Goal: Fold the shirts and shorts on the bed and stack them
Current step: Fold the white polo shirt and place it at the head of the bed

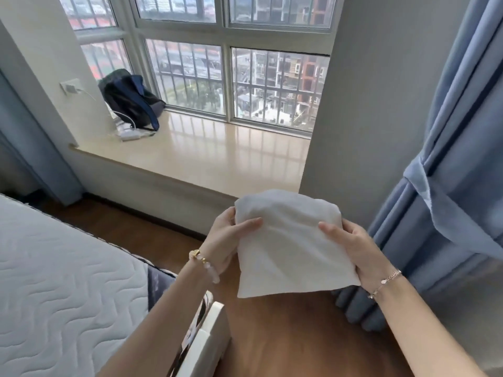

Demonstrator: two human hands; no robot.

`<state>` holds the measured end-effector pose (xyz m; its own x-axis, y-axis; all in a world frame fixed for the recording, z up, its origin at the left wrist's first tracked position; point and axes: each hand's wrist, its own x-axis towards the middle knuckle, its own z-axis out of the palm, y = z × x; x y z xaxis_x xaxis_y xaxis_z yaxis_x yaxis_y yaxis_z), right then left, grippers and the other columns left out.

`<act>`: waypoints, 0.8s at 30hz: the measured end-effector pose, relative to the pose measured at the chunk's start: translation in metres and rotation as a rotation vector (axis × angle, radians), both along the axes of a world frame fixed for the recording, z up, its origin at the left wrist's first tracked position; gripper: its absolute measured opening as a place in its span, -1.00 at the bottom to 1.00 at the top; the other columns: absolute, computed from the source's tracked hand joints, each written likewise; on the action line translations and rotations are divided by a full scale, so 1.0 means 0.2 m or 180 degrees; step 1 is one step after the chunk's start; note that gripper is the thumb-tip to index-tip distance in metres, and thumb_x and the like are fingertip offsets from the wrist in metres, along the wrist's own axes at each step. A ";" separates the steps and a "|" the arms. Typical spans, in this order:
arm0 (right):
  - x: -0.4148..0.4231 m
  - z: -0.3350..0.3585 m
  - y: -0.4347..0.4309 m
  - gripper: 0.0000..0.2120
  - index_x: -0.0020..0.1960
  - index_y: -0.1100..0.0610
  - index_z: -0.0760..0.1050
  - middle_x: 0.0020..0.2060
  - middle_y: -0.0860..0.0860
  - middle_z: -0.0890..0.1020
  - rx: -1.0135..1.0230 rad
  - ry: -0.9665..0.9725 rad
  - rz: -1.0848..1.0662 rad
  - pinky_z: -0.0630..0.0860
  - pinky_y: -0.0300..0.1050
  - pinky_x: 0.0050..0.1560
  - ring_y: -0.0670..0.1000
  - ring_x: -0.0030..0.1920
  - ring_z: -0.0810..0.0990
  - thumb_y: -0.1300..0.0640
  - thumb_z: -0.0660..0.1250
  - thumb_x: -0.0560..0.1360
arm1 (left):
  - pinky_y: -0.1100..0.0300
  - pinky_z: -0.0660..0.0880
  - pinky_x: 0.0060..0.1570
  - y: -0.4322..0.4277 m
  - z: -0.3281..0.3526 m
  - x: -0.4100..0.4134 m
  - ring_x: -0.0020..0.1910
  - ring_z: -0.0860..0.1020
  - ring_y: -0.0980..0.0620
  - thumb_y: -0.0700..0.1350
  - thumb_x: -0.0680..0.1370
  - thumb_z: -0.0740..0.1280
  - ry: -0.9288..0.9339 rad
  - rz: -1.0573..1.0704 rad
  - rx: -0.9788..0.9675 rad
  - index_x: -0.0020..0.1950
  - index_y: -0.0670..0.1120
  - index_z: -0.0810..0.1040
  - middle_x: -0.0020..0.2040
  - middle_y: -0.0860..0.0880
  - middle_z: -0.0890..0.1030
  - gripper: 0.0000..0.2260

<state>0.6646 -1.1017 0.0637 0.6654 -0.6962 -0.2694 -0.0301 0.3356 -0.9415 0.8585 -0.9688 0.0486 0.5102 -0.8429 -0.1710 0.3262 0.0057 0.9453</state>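
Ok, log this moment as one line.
item: folded white garment | left hand: grips left edge | right hand: grips right edge | position: midair, off mattress

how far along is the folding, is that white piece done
Done: the white garment looks folded into a compact rectangle. In hand: the left hand and right hand both grip it in the air, beside the mattress. Left: stacking it; no stack or other clothes show, so what remains is unclear.
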 end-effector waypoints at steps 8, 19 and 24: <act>0.66 0.03 -0.43 -0.81 0.04 0.17 0.59 -0.12 0.10 0.70 0.0022 0.0029 0.0830 0.64 -0.10 -0.24 0.05 -0.21 0.68 0.14 0.34 0.45 | -0.01 0.57 0.00 -0.20 0.04 0.45 0.03 0.63 -0.13 -0.12 0.41 0.45 -0.0005 0.0799 0.0011 0.21 -0.13 0.49 0.08 -0.13 0.65 -0.60; 1.71 0.01 -1.00 -0.86 -0.01 0.21 0.61 -0.16 0.14 0.70 -0.0487 0.0151 0.2037 0.61 -0.04 -0.16 0.08 -0.20 0.68 0.19 0.35 0.48 | 0.12 0.58 -0.11 -0.54 0.05 1.08 0.02 0.64 -0.06 -0.20 0.44 0.42 0.0029 0.2087 -0.0084 0.26 -0.13 0.45 0.08 -0.08 0.65 -0.60; 2.17 0.04 -1.10 -0.85 -0.01 0.27 0.58 -0.16 0.15 0.67 -0.0576 0.0209 0.2574 0.58 0.03 -0.07 0.09 -0.21 0.66 0.19 0.34 0.49 | 0.10 0.57 -0.11 -0.60 0.05 1.33 0.03 0.64 -0.07 -0.20 0.44 0.43 0.0065 0.2726 -0.0075 0.25 -0.12 0.46 0.08 -0.09 0.65 -0.60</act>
<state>1.0987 -1.3215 0.0713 0.9659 -0.0461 -0.2549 -0.2537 0.0305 -0.9668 1.1253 -1.0895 0.0585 0.9696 -0.1718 -0.1744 0.2175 0.2776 0.9358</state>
